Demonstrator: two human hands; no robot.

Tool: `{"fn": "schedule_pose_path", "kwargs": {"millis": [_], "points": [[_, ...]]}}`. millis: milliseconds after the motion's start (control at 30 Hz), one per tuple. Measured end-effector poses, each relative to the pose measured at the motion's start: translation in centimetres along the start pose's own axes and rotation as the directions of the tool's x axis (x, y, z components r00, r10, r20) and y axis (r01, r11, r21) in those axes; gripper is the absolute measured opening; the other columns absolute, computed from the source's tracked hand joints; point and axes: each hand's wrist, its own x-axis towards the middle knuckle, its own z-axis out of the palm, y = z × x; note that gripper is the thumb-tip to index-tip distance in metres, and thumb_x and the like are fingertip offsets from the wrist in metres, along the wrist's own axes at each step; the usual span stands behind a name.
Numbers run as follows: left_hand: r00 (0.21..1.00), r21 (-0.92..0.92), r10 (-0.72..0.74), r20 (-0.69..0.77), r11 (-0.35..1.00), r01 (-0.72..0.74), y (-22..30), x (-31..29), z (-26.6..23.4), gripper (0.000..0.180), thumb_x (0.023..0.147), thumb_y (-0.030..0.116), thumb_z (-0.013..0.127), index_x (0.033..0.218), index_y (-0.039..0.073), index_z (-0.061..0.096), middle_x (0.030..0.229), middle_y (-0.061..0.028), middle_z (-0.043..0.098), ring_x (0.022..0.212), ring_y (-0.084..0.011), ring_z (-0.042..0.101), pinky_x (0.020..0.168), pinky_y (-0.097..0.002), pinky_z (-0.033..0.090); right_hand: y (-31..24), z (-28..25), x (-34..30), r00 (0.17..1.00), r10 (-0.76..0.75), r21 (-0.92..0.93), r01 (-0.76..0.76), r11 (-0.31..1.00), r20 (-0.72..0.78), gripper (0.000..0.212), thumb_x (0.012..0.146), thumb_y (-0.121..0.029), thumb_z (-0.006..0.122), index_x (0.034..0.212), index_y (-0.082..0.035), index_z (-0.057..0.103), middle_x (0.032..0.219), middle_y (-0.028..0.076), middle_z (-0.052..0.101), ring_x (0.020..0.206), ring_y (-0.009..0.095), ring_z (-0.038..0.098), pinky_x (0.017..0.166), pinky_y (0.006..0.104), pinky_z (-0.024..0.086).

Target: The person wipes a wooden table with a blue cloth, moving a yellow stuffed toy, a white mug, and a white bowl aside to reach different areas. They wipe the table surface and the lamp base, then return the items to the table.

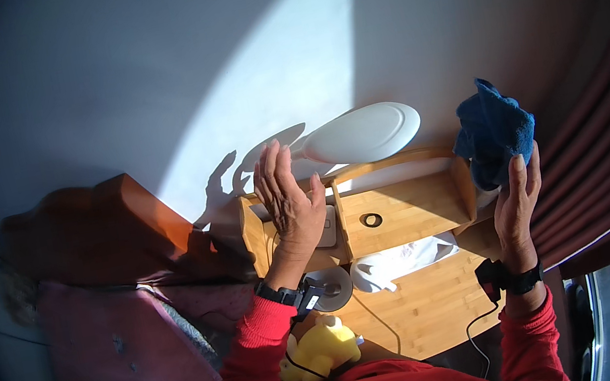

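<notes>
My right hand (518, 202) is raised on the right and grips a crumpled blue cloth (497, 132), which sticks up above the fingers. On the left, my left hand (289, 201) is held up with its fingers stretched out and nothing in it. Between the hands is a white oval head of what looks like a desk lamp (364, 133), above a wooden desktop shelf (406, 209). My left fingertips are just left of it; I cannot tell whether they touch it.
A dark ring (371, 220) lies on the shelf. On the wooden desk (418, 321) are a round grey base (331, 289) and a white item (403, 261). A yellow plush toy (321, 351) is close to my body. Dark red curtains (601, 155) hang at right, beside a window.
</notes>
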Motion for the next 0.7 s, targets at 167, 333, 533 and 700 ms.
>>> {"fn": "schedule_pose_path", "kwargs": {"millis": [167, 333, 533, 700], "points": [[0.977, -0.088, -0.022, 0.214, 0.995, 0.042, -2.9, 3.1, 1.2, 0.040, 0.084, 0.006, 0.064, 0.121, -0.001, 0.051, 0.111, -0.0230, 0.060, 0.107, -0.0402, 0.056, 0.095, -0.0492, 0.042, -4.4, 6.7, 1.5, 0.817, -0.384, -0.464, 0.564, 0.683, 0.430, 0.044, 0.091, -0.038, 0.067, 0.112, -0.003, 0.054, 0.115, 0.012, 0.057, 0.102, 0.027, 0.056, 0.090, 0.0356, 0.044], [0.978, -0.097, 0.011, 0.207, 0.995, 0.010, -3.8, 2.7, 1.9, 0.013, 0.085, 0.004, 0.061, 0.098, 0.000, 0.060, 0.097, -0.0204, 0.065, 0.096, -0.0397, 0.061, 0.083, -0.0469, 0.049, -2.2, 12.9, 1.0, 0.603, -0.206, -0.548, 0.792, 0.267, 0.771, 0.030, 0.087, -0.036, 0.069, 0.114, -0.024, 0.062, 0.131, 0.004, 0.055, 0.130, 0.026, 0.045, 0.109, 0.0587, 0.024], [0.983, -0.217, -0.125, 0.137, 0.964, 0.153, -3.6, 2.0, 2.8, 0.012, 0.089, 0.013, 0.059, 0.095, 0.002, 0.062, 0.093, -0.0188, 0.066, 0.091, -0.0390, 0.061, 0.084, -0.0471, 0.048, -0.3, 17.1, -0.3, 0.494, -0.267, -0.473, 0.870, 0.140, 0.828, 0.029, 0.092, -0.040, 0.059, 0.117, -0.024, 0.061, 0.126, 0.006, 0.057, 0.126, 0.029, 0.048, 0.106, 0.0584, 0.028], [0.982, 0.030, 0.023, 0.190, 0.999, -0.029, -4.5, 2.2, 3.4, 0.010, 0.086, 0.008, 0.061, 0.091, 0.001, 0.063, 0.089, -0.0180, 0.066, 0.087, -0.0385, 0.062, 0.082, -0.0472, 0.048, 0.5, 15.6, 0.9, 0.587, -0.348, -0.543, 0.809, 0.224, 0.731, 0.025, 0.092, -0.031, 0.060, 0.111, -0.015, 0.055, 0.112, 0.007, 0.060, 0.110, 0.024, 0.057, 0.098, 0.0456, 0.038]]}}
